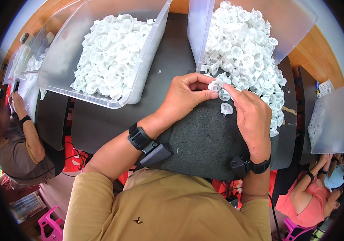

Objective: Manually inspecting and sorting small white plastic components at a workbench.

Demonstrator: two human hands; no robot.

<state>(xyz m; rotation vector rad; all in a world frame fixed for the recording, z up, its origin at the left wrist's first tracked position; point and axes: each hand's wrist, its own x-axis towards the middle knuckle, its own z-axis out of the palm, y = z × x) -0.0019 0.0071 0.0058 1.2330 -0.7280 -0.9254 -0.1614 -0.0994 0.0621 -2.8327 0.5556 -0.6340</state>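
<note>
My left hand [188, 93] pinches a small white plastic part [215, 84] between thumb and fingers, above the near edge of a large pile. Against the same part presses the index fingertip of my right hand [253, 110], its other fingers curled in and partly hidden. Just below my fingertips lies a loose round white part [226, 109] on a dark textured mat [202, 140]. The pile of white round parts [252, 56] spills from an opened clear bin [200, 36] beyond and to the right of my hands.
To the left, a clear plastic bin [150, 52] holds many similar white parts. Both bins stand on a dark table [111, 124]. A person [19, 140] works at the left, and another in a pink top [310, 199] sits at the right near a translucent bin [332, 124].
</note>
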